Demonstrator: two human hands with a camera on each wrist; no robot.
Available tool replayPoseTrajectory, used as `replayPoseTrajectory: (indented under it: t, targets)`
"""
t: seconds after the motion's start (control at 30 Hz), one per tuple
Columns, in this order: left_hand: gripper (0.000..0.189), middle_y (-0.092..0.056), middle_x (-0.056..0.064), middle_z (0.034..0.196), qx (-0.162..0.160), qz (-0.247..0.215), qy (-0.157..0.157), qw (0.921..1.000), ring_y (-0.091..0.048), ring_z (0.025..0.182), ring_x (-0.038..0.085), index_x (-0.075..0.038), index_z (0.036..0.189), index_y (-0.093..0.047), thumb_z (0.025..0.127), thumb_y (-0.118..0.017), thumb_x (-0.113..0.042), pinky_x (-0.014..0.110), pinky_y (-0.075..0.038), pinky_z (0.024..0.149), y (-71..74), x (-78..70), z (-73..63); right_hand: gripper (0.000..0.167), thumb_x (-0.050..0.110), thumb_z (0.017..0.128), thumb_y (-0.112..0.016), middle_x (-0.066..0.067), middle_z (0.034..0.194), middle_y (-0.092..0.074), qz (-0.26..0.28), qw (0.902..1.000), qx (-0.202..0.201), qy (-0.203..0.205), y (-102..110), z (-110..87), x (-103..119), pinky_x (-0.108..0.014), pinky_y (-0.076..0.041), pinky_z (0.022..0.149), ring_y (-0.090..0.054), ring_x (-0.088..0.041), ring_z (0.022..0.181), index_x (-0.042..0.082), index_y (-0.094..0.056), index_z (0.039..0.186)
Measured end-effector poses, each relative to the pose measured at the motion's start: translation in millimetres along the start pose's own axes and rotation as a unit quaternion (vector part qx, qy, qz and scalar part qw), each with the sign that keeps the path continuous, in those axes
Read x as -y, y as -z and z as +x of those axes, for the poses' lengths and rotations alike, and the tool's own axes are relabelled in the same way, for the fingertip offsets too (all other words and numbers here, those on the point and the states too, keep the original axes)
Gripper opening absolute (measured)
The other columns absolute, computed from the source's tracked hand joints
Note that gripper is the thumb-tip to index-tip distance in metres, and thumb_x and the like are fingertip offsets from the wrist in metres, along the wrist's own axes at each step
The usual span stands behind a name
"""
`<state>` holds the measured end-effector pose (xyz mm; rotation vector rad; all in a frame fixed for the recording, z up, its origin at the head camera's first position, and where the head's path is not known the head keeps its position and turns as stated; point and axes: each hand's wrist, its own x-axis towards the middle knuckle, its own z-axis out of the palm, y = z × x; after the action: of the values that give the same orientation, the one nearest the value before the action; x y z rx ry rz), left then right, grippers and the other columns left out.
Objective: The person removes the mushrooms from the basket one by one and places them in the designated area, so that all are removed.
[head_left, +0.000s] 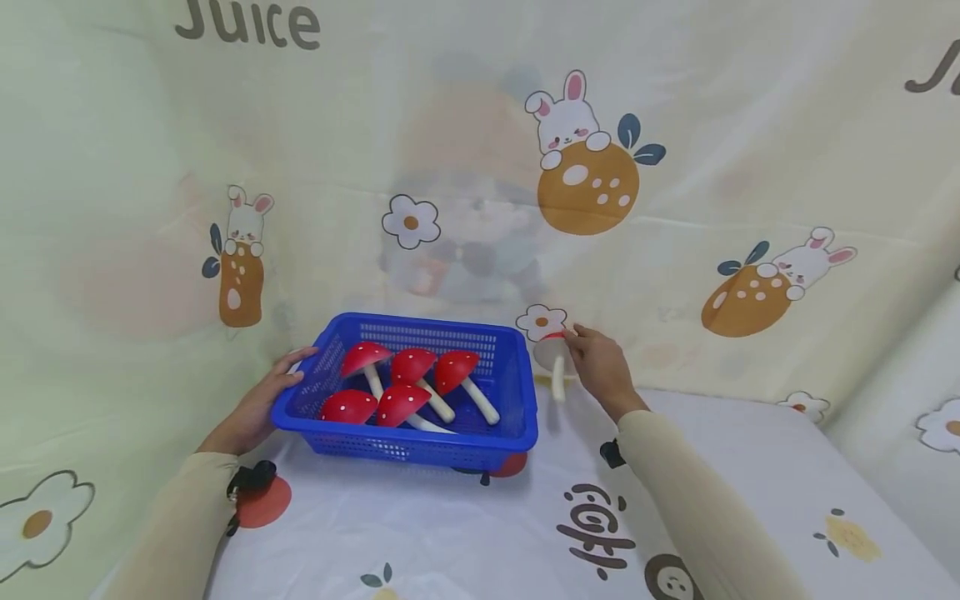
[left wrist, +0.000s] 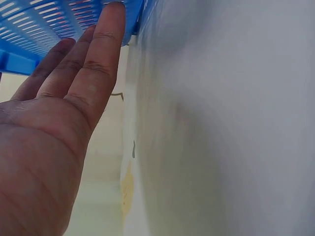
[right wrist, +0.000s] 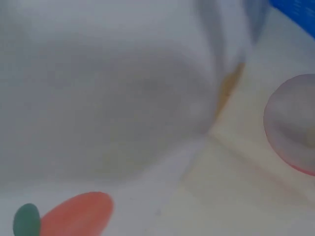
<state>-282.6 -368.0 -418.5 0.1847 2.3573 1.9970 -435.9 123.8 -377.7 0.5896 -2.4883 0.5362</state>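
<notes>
A blue plastic basket (head_left: pixel 420 442) with perforated walls holds several toy mushrooms (head_left: pixel 403 404) with white-dotted red caps and pale stems. At its left end my left hand (head_left: pixel 258 408) touches the rim. In the left wrist view the fingers (left wrist: pixel 101 64) lie nearly straight against the slotted basket (left wrist: pixel 54 19); the thumb is out of sight there. To the right of the basket, my right hand (head_left: pixel 600 358) pinches another toy mushroom (head_left: pixel 557 379) by its cap edge, stem pointing down. The right wrist view shows that mushroom's pale, red-edged cap underside (right wrist: pixel 290 123), but no hand.
A white printed cloth (head_left: pixel 450 533) covers the table. Behind it hangs a cream curtain (head_left: pixel 465 275) with rabbits, flowers and fruit on it, close to the basket's far side. Another curtain (head_left: pixel 112 317) runs along the left.
</notes>
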Motion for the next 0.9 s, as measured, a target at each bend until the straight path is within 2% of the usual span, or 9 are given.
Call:
replayPoseTrajectory:
  t: [0.13,0.23,0.5,0.57,0.73,0.9]
  targets:
    - [0.056,-0.006,0.013,0.164,0.005,0.004,0.003,1.0,-0.022,0.146,0.049,-0.034,0.157,-0.017,0.105,-0.037,-0.043,0.042,-0.053,0.099,-1.5,2.7,3.5,0.028,0.01,0.095,-0.063,-0.026,0.133,-0.059,-0.022,0.9993,0.031,0.004,-9.8,-8.6,-8.4,-0.053,-0.051,0.094,-0.061,-0.045,0.116,0.004,-0.068,0.122]
    - [0.056,-0.006,0.013,0.164,0.006,0.003,0.003,1.0,-0.021,0.146,0.049,-0.034,0.156,-0.017,0.105,-0.036,-0.043,0.043,-0.052,0.099,-1.2,3.8,5.2,0.029,0.008,0.094,-0.065,-0.027,0.135,-0.057,-0.034,0.9977,0.059,0.01,-15.2,-13.1,-9.5,-0.052,-0.052,0.093,-0.062,-0.045,0.115,0.005,-0.068,0.122]
    - [0.057,-0.007,0.012,0.164,-0.004,0.008,0.002,1.0,-0.023,0.145,0.048,-0.034,0.157,-0.016,0.104,-0.037,-0.043,0.041,-0.053,0.099,-1.6,1.5,3.3,0.036,0.014,0.091,-0.07,-0.024,0.134,-0.058,-0.063,0.9928,0.099,0.025,-16.1,-19.9,2.3,-0.045,-0.059,0.076,-0.067,-0.043,0.105,0.008,-0.066,0.127]
    - [0.057,-0.007,0.012,0.165,-0.004,0.011,-0.001,0.9999,-0.023,0.146,0.047,-0.033,0.157,-0.016,0.104,-0.037,-0.043,0.039,-0.053,0.099,-1.3,1.5,2.2,0.044,0.019,0.091,-0.071,-0.021,0.137,-0.057,-0.065,0.9905,0.118,0.027,-15.4,-22.3,4.9,-0.045,-0.059,0.08,-0.067,-0.041,0.107,0.01,-0.062,0.132]
    - [0.057,-0.008,0.012,0.164,-0.007,0.008,0.0,0.9999,-0.024,0.146,0.047,-0.034,0.157,-0.016,0.105,-0.037,-0.044,0.033,-0.054,0.096,1.0,4.0,1.3,0.06,0.029,0.092,-0.069,-0.012,0.148,-0.05,-0.031,0.9825,0.182,0.025,-13.1,-26.5,4.8,-0.049,-0.05,0.1,-0.055,-0.036,0.13,0.014,-0.048,0.146]
    - [0.059,-0.007,0.011,0.165,-0.011,0.011,0.001,0.9999,-0.024,0.146,0.046,-0.036,0.157,-0.016,0.103,-0.04,-0.046,0.032,-0.054,0.096,0.8,4.9,2.6,0.063,0.033,0.093,-0.068,-0.011,0.151,-0.046,-0.011,0.978,0.205,0.038,-1.4,-25.9,2.8,-0.053,-0.045,0.105,-0.048,-0.036,0.136,0.013,-0.045,0.148]
